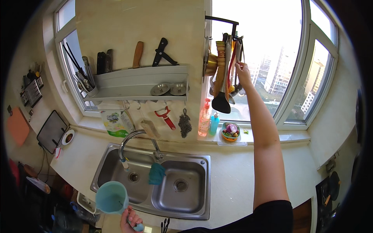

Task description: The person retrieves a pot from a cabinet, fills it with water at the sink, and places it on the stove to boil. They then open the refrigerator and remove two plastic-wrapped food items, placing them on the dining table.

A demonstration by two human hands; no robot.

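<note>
My left hand [131,219] grips the handle of a light blue plastic dipper [112,197], held over the front rim of the left sink basin. A few dark specks lie inside the dipper's bowl. My right arm stretches up toward the window, where my right hand [243,72] is at the cluster of kitchen utensils hanging from a black rack [223,19]. Among these are a black spatula [221,103], a wooden-handled whisk brush [220,62] and several ladles. The fingertips touch or pinch a slim utensil; whether they grip it is hard to see.
A double stainless steel sink [209,186] has a curved faucet [131,138] and a teal cloth [156,174] on its divider. Above it, a wall shelf [140,72] holds knives and two lids. Soap bottles [214,124] and a bowl of onion [231,131] stand on the sill.
</note>
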